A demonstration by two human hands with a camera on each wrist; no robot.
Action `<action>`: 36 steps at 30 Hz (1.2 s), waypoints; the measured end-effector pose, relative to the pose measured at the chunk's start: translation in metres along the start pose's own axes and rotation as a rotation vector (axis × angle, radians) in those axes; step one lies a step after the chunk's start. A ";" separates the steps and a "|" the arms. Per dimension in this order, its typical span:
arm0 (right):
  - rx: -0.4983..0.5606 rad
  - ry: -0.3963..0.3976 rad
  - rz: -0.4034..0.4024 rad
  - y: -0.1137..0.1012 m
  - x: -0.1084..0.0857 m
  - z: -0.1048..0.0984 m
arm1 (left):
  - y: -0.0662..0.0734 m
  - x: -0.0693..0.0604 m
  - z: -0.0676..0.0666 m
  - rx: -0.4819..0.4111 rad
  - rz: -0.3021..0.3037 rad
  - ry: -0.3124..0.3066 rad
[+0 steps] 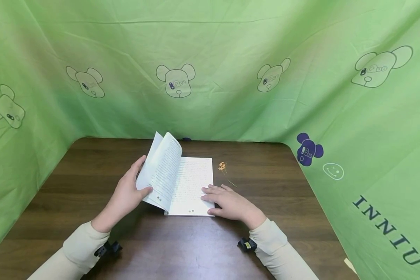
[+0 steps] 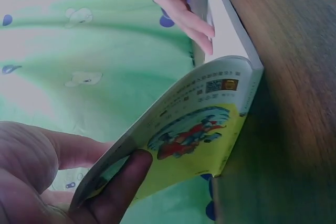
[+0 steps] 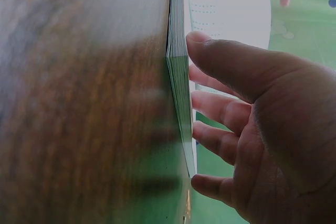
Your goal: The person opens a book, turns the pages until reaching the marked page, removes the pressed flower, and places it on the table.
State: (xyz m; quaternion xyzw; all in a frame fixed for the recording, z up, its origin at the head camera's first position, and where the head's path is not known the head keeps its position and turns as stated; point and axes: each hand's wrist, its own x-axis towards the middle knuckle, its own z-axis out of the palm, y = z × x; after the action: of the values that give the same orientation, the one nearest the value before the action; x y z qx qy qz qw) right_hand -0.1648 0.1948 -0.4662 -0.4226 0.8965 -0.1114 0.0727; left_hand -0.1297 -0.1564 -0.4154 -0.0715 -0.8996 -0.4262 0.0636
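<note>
An open book point(image 1: 192, 177) lies on the brown wooden table, its right-hand page flat and printed with small text. The left hand point(image 1: 127, 194) pinches the raised left part of the book, thumb on one side and fingers on the other. In the left wrist view, the cover point(image 2: 210, 124) shows yellow and white with a round red-and-blue picture. The right hand point(image 1: 234, 204) rests its fingertips on the right page near the edge. From the right wrist view, the thumb point(image 3: 231, 61) and spread fingers touch the page above the thick page block point(image 3: 181, 77).
Just right of the book lies a thin stem with small orange blossoms point(image 1: 222, 166). A green curtain point(image 1: 224, 116) printed with bear heads surrounds the table's back and sides. Each wrist carries a small black camera, such as the one on the right sleeve point(image 1: 246, 245).
</note>
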 end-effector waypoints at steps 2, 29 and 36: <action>0.005 0.000 0.001 0.000 0.000 0.000 | 0.000 0.001 0.000 -0.036 -0.011 0.001; 0.001 0.009 0.024 0.000 0.001 0.000 | 0.013 0.009 0.024 -0.509 -0.169 -0.059; -0.020 0.022 0.026 -0.002 0.003 0.000 | 0.018 0.010 0.028 -0.486 -0.165 -0.086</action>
State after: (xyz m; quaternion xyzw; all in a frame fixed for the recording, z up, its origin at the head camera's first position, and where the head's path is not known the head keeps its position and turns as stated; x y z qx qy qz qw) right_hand -0.1655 0.1911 -0.4663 -0.4103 0.9038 -0.1063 0.0601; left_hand -0.1379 -0.1230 -0.4177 -0.0292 -0.7755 -0.6300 -0.0285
